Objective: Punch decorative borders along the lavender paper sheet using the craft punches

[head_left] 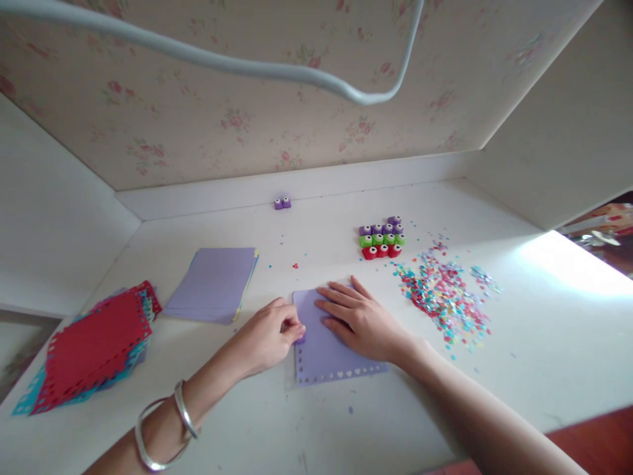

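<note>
A purple sheet of paper (331, 346) lies on the white table, with small shapes, hearts among them, punched along its near edge and lower left edge. My left hand (271, 333) is closed on a small purple craft punch (300, 339) at the sheet's left edge; the fingers cover most of the punch. Flat on the upper right part of the sheet rests my right hand (353, 313), its fingers spread. Loose silver bangles (185, 412) circle my left wrist.
Left of the sheet is a stack of purple paper (212, 284), and farther left a pile of red and blue punched sheets (96, 343). Several small punches (382, 239) stand in rows behind my right hand, near scattered confetti (448, 297). Two purple punches (282, 203) sit by the wall.
</note>
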`<state>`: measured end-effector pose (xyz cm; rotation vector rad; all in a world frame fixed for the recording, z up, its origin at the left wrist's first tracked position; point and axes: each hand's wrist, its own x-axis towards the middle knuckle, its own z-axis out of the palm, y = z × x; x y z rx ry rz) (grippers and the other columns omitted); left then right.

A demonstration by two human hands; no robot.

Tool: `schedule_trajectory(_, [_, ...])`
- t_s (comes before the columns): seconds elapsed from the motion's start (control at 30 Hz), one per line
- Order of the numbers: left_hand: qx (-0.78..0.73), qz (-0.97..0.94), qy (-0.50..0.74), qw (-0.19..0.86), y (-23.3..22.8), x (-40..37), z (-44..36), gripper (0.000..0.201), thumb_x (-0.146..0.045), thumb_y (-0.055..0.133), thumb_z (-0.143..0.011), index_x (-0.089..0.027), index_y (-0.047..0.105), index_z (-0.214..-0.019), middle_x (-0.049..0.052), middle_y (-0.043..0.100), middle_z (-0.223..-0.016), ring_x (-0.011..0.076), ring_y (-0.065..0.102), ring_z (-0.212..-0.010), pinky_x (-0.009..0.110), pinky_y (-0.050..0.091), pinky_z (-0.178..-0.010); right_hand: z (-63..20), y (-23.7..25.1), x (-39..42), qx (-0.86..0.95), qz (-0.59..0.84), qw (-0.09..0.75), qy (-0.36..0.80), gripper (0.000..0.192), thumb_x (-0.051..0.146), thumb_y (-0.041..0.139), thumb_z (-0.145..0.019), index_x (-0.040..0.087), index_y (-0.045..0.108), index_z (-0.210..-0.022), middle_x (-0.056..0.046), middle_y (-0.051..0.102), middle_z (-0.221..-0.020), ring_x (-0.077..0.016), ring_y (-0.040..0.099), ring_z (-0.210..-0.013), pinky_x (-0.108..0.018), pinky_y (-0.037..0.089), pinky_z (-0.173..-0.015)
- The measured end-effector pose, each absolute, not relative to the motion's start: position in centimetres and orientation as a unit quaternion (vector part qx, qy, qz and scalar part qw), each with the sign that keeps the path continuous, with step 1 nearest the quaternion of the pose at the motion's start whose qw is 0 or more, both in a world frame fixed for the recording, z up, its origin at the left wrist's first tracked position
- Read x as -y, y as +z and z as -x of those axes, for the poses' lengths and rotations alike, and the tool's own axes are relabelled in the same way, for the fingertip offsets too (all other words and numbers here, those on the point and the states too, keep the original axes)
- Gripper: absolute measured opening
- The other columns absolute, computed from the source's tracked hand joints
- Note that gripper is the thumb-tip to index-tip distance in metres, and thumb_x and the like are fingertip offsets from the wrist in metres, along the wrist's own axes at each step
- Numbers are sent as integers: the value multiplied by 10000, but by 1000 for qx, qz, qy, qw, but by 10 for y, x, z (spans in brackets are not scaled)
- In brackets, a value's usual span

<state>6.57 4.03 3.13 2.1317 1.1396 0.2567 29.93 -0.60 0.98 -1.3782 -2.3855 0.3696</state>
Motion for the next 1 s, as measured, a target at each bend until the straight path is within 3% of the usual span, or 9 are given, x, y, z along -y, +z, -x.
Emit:
schedule_trajectory(0.17, [-418, -825, 111, 365, 37, -41, -53, 210, -298, 567, -929, -222, 705, -791, 12, 664, -846, 154, 641, -742, 247, 494, -656, -300, 8, 6, 846, 485, 179, 129, 352, 340, 462, -1018, 284, 602, -1336, -41, 548, -1455, -255, 461, -1375, -588, 227, -1195])
schedule_trajectory(0.33, [-412, -842, 157, 312, 32, -39, -35, 268, -306, 493, -994, -238, 734, -899, 26, 689, -912, 158, 662, -806, 257, 533, -732, -300, 9, 6, 847, 484, 176, 129, 357, 340, 477, -1010, 288, 596, -1342, -36, 551, -1453, -249, 464, -1373, -592, 232, -1192])
schedule_trajectory(0.53, [-415, -847, 219, 252, 8, -23, -23, 245, -259, 619, -936, -261, 656, -1178, 61, 669, -1143, 215, 648, -1040, 343, 535, -932, -301, 8, 5, 847, 483, 181, 128, 360, 331, 489, -1003, 288, 593, -1345, -47, 554, -1450, -256, 467, -1370, -601, 238, -1187])
schedule_trajectory(0.67, [-410, -838, 264, 243, 1, -14, -26, 285, -252, 583, -963, -265, 597, -1248, 68, 672, -1157, 218, 652, -1053, 348, 548, -932, -296, 12, 8, 838, 483, 220, 125, 353, 318, 490, -1006, 264, 584, -1343, -70, 570, -1432, -260, 478, -1358, -598, 253, -1185])
schedule_trajectory(0.83, [-388, -841, 310, 215, 4, -8, -31, 384, -389, 545, -989, -285, 499, -1355, 50, 691, -1061, 193, 685, -904, 313, 585, -832, -266, 29, 18, 808, 451, 315, 210, 381, 300, 514, -1000, 188, 547, -1362, -114, 628, -1339, -202, 591, -1227, -370, 503, -1045])
schedule_trajectory(1.0, [-386, -844, 308, 209, 3, -3, -31, 418, -423, 514, -1001, -283, 452, -1391, 20, 692, -964, 168, 681, -825, 273, 584, -776, -240, 38, 25, 808, 416, 308, 283, 284, 224, 491, -1007, 222, 652, -1241, -56, 697, -1230, -167, 657, -1118, -289, 542, -966])
